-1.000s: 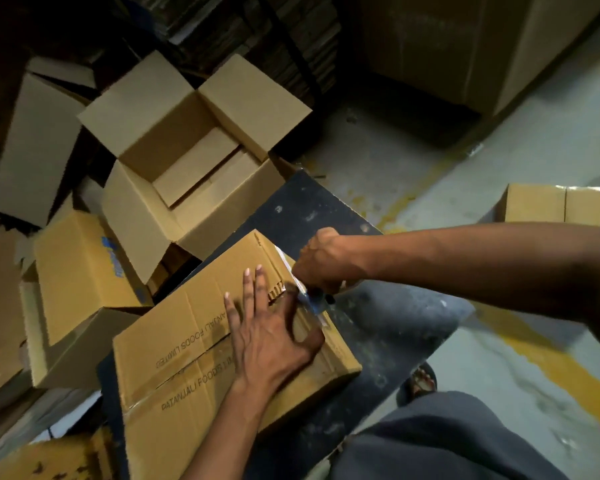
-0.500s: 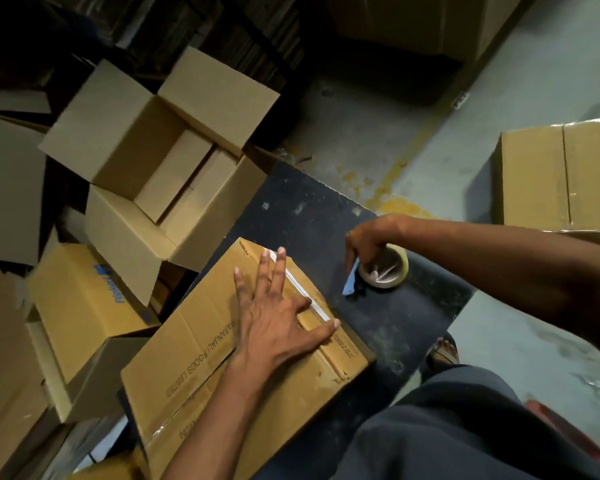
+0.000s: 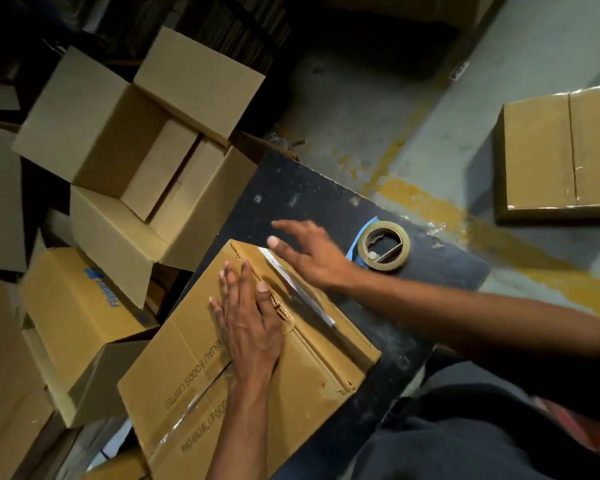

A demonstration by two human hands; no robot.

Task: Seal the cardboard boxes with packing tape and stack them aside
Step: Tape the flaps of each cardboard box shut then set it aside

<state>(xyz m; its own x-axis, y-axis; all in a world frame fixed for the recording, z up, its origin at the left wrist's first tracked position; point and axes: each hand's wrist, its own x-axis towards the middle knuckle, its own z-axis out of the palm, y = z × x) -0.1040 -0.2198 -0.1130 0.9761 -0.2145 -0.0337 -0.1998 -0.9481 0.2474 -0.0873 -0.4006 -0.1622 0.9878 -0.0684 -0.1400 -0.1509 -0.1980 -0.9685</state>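
Observation:
A brown printed cardboard box lies on a dark table, with a shiny strip of clear tape along its right end. My left hand presses flat on the box top, fingers straight. My right hand hovers with fingers spread over the box's far right corner, holding nothing. A roll of packing tape with a blue cutter rests on the table just right of that hand.
A big open box stands left of the table, above a closed box with blue print. A taped box sits on the floor at right. More cardboard lies along the left edge. Yellow floor line runs right of the table.
My right hand let go of the tape roll, leaving it on the table, and moved left over the box corner. My left hand stayed pressed on the box top.

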